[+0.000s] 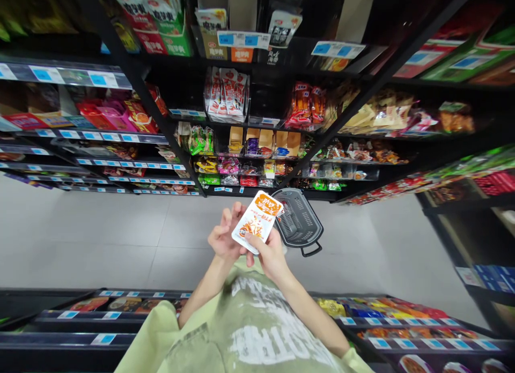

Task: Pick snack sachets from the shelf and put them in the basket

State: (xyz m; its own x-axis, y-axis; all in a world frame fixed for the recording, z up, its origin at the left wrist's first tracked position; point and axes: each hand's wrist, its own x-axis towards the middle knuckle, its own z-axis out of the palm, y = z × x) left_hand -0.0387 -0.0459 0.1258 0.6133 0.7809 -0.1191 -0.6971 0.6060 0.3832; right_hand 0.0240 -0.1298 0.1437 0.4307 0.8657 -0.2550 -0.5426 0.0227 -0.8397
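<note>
A white-and-orange snack packet (257, 221) is held up in front of the chest, just above the middle of the view, tilted so that its orange top corner points toward one o'clock. The right hand (270, 256) is closed on the packet's lower edge, with the thumb laid across the front near the bottom corner. The left hand (223, 234) is set against the packet's left side at about nine o'clock from it; its fingers (232, 213) are curled behind the packet's back, so a grip is suggested, though how firmly it is held cannot be told. Both forearms are seen rising from a pale green T-shirt (257, 330) with white lettering (the print is too distorted to be read).

Just beyond the packet, at about two o'clock from the hands, a dark plastic shopping basket (300, 222) is stood on the grey tiled floor (100, 233) — its handle is folded down toward the viewer. Only a few small items can be made out in it, too dim to be named.

Black store shelving (225, 142) is ranged across the far side from nine to three o'clock, stocked with bagged snacks in red, green, orange and tan wrappers, and blue-and-white price tags (243, 39) are fixed along the shelf edges. At the bottom of the view, from seven to five o'clock, a nearer shelf row (382, 314) with more packets is seen — partly hidden behind the person's body.
</note>
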